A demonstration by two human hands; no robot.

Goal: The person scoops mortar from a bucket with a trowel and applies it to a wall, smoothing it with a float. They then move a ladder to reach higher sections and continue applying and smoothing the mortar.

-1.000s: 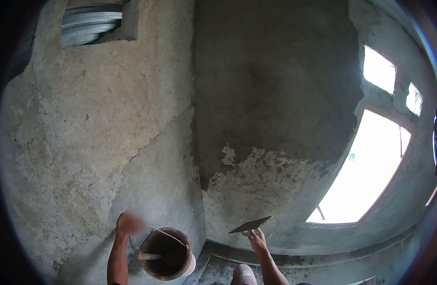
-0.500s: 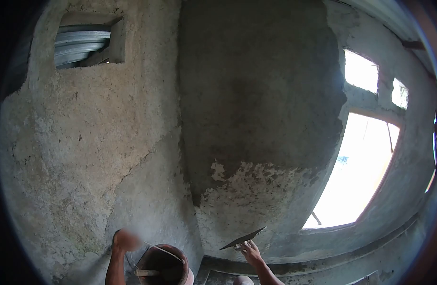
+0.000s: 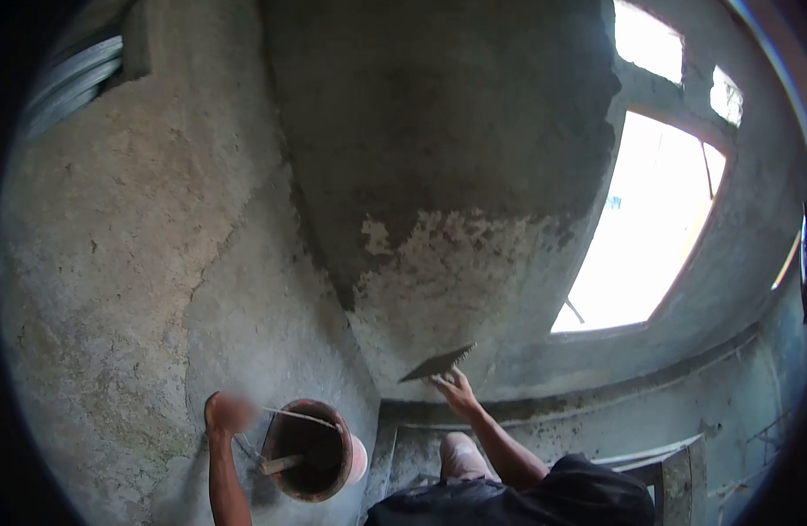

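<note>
At lower left, my left hand (image 3: 228, 413) is closed at the cord-like handle of a bucket (image 3: 346, 465); its fingers are partly smeared. Two strands of the handle run from the hand to the bucket's rim. The bucket is dark inside, and a tool with a pale, wooden-looking handle (image 3: 283, 465) leans in it. My right hand (image 3: 457, 392) grips a plastering trowel (image 3: 439, 363) from beneath, its flat grey blade turned up toward the wall. The blade stands in front of the rough, unplastered lower patch (image 3: 456, 272) of the wall.
Dark, damp-looking plaster (image 3: 439, 105) covers the wall above the patch. A rough side wall (image 3: 114, 289) rises at left, with a bright window opening (image 3: 649, 228) at right. A ledge (image 3: 579, 403) runs along the wall's base. A pale-edged frame (image 3: 684, 473) stands at lower right.
The view has tipped downward, so the walls and window sit higher and more of the bucket, my legs and dark clothing shows. Both hands keep their holds; the trowel blade shows a broader face.
</note>
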